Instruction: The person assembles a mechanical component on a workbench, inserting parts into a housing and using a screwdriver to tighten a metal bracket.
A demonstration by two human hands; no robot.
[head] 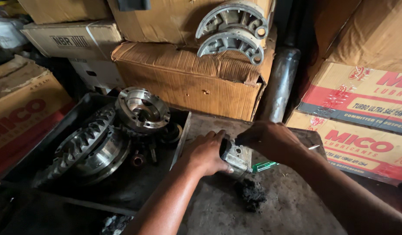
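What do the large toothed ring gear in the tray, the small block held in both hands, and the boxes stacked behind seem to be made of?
Ring gear: steel by its look, grey machined teeth with an oily sheen.
Small block: probably cast metal, silvery and dull, with drilled holes; the left hand and right hand both grip it.
Boxes: brown corrugated cardboard, creased and torn at the edges.

Left hand (206, 153) and right hand (269, 138) grip a metal part (236, 156) (tray (135, 191) beside).
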